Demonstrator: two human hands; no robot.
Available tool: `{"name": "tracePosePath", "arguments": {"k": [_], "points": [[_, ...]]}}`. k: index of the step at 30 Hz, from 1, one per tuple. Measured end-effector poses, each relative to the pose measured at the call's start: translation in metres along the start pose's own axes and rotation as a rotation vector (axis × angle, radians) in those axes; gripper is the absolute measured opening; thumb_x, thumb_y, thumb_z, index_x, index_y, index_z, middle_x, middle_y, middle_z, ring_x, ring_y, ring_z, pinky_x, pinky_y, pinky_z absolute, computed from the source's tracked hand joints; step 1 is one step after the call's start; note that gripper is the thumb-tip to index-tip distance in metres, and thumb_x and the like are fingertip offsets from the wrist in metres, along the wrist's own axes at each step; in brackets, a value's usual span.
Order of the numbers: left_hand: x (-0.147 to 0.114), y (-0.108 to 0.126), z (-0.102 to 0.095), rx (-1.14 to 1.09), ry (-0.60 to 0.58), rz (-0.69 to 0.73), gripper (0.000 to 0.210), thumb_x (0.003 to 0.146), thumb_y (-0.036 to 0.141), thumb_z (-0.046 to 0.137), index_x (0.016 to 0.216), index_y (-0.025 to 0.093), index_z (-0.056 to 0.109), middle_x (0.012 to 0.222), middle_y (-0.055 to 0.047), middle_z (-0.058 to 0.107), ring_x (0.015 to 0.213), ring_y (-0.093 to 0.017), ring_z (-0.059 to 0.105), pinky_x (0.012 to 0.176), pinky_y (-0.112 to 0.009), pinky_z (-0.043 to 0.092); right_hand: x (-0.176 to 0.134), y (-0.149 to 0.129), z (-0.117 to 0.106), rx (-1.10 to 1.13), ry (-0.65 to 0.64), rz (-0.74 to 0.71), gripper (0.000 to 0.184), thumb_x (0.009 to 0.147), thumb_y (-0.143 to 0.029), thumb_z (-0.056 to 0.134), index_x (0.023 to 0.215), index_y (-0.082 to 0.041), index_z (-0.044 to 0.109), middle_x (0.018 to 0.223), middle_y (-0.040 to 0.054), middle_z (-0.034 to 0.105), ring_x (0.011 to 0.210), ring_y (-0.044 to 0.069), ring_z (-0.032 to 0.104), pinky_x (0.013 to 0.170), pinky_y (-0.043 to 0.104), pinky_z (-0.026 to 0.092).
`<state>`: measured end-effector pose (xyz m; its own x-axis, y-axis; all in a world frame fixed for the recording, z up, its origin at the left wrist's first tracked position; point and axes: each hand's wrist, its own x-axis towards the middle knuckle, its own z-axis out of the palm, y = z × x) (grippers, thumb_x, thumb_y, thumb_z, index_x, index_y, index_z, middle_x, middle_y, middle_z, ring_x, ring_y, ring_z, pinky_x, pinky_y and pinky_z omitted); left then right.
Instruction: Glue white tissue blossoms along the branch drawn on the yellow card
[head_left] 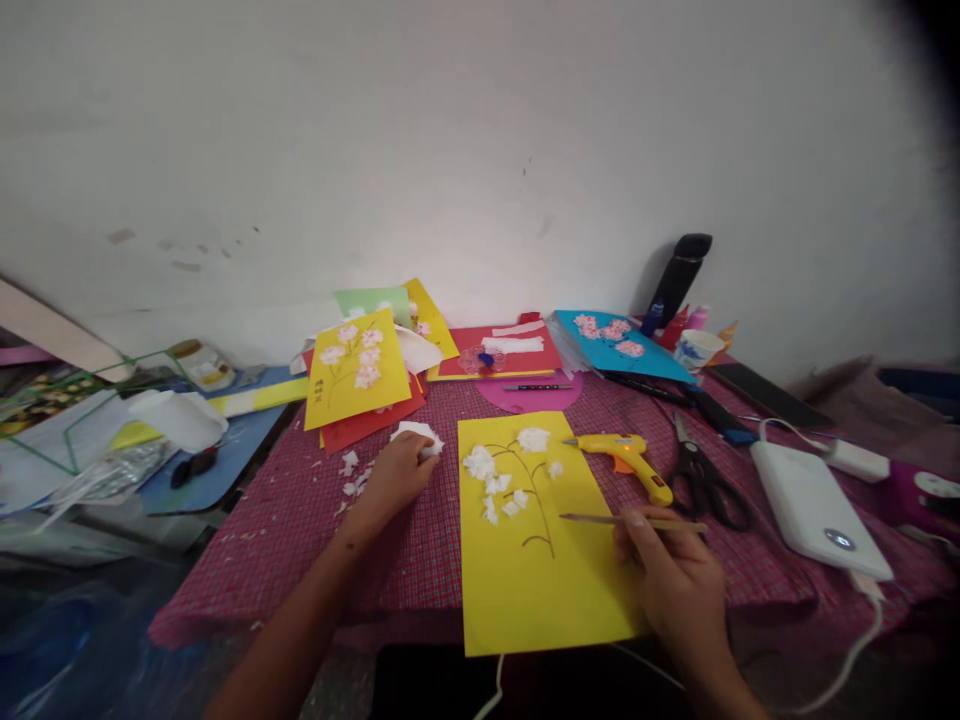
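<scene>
My right hand [671, 565] is closed around a thin paintbrush [589, 518], its tip pointing left over a yellow sheet [540, 600]. On that sheet a brown branch [538, 500] is drawn, with tufts of crumpled white paper [480, 462] along it as blossoms. To the left of the sheet, my left hand [401, 468] has its fingers pinched at a piece of white tissue paper [415, 432] on the checked cloth. Small torn paper scraps [354, 485] lie beside that hand. A yellow glue gun [611, 445] touches the sheet's upper right edge.
Black scissors [701, 485] and a white power bank [821, 510] with cables lie at the right. Finished flower cards [360, 370], a blue card [622, 345], a paper cup [697, 350] and paint bottles [673, 328] line the back. A blue side table [240, 450] holds a tissue roll [180, 418].
</scene>
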<state>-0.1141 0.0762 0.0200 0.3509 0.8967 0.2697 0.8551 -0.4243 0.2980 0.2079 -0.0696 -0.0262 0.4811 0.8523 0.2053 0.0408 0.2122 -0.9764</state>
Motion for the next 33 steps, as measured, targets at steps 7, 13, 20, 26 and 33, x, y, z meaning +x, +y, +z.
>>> {"name": "tracePosePath", "arguments": {"k": [7, 13, 20, 26, 33], "points": [[0.0, 0.001, 0.001, -0.002, 0.011, -0.009, 0.02, 0.085, 0.018, 0.051, 0.096, 0.015, 0.067, 0.097, -0.011, 0.067, 0.091, -0.023, 0.06, 0.083, -0.034, 0.045, 0.0, -0.002, 0.001, 0.016, -0.004, -0.004, 0.019, 0.086, -0.037, 0.067, 0.084, -0.017, 0.065, 0.072, 0.0031, 0.061, 0.061, 0.015, 0.055, 0.057, 0.027, 0.043], [0.001, 0.002, -0.001, 0.009, 0.004, -0.022, 0.02, 0.088, 0.02, 0.049, 0.089, 0.014, 0.068, 0.094, -0.012, 0.068, 0.09, -0.024, 0.061, 0.083, -0.034, 0.045, 0.001, -0.003, 0.0, -0.01, 0.004, -0.029, 0.02, 0.085, -0.036, 0.067, 0.08, -0.017, 0.065, 0.072, 0.0035, 0.062, 0.063, 0.015, 0.056, 0.057, 0.026, 0.044], [0.002, -0.001, -0.001, 0.041, 0.0, -0.044, 0.029, 0.091, 0.019, 0.041, 0.093, 0.014, 0.069, 0.099, -0.013, 0.07, 0.092, -0.025, 0.062, 0.084, -0.036, 0.046, 0.0, -0.001, 0.001, -0.01, 0.004, 0.014, 0.021, 0.085, -0.038, 0.068, 0.084, -0.017, 0.065, 0.072, 0.0026, 0.061, 0.061, 0.014, 0.055, 0.057, 0.026, 0.044], [-0.001, 0.003, -0.011, -0.257, 0.133, -0.132, 0.029, 0.089, 0.029, 0.047, 0.095, 0.016, 0.072, 0.1, -0.01, 0.072, 0.093, -0.024, 0.064, 0.087, -0.036, 0.046, 0.0, 0.0, 0.002, 0.03, 0.034, 0.03, 0.022, 0.082, -0.039, 0.071, 0.084, -0.017, 0.067, 0.072, 0.0023, 0.063, 0.059, 0.014, 0.055, 0.055, 0.025, 0.044], [-0.018, 0.043, -0.014, -1.315, 0.021, -0.53, 0.026, 0.071, 0.034, 0.073, 0.085, 0.014, 0.069, 0.067, -0.001, 0.065, 0.056, -0.012, 0.058, 0.052, -0.023, 0.041, 0.003, -0.009, 0.001, 0.221, 0.09, 0.079, 0.021, 0.082, -0.034, 0.071, 0.092, -0.017, 0.067, 0.073, 0.0036, 0.065, 0.057, 0.014, 0.057, 0.053, 0.027, 0.046]]}}
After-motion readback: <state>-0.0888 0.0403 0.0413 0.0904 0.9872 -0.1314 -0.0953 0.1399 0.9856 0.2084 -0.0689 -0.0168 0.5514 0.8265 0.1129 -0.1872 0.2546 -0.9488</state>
